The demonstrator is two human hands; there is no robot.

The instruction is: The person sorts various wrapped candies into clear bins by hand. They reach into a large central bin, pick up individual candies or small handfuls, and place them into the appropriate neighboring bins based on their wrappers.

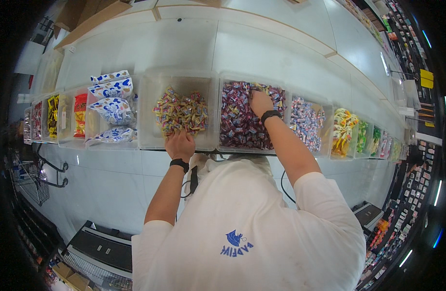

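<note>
My left hand (180,143) reaches over the near wall of a clear plastic bin (146,109). Its fingertips touch a heap of small yellow-wrapped candies (183,111) there; whether any are grasped cannot be made out. To the right stands a fuller bin (253,74) of dark red-wrapped candies (241,120), with some yellow ones mixed in at the far side. Into this heap, toward the far side, goes my right hand (261,102), back of the hand up. Its fingertips are partly hidden, so a hold on candy cannot be seen. Each wrist wears a black band.
Left stand bins with blue-and-white bags (114,109) and red-yellow packets (80,114). Right, bins hold blue-and-pink candies (306,122) and yellow-white packages (343,131). A pale panelled surface (172,43) lies beyond, with a cardboard box (88,18). Shopping carts (34,178) stand at left.
</note>
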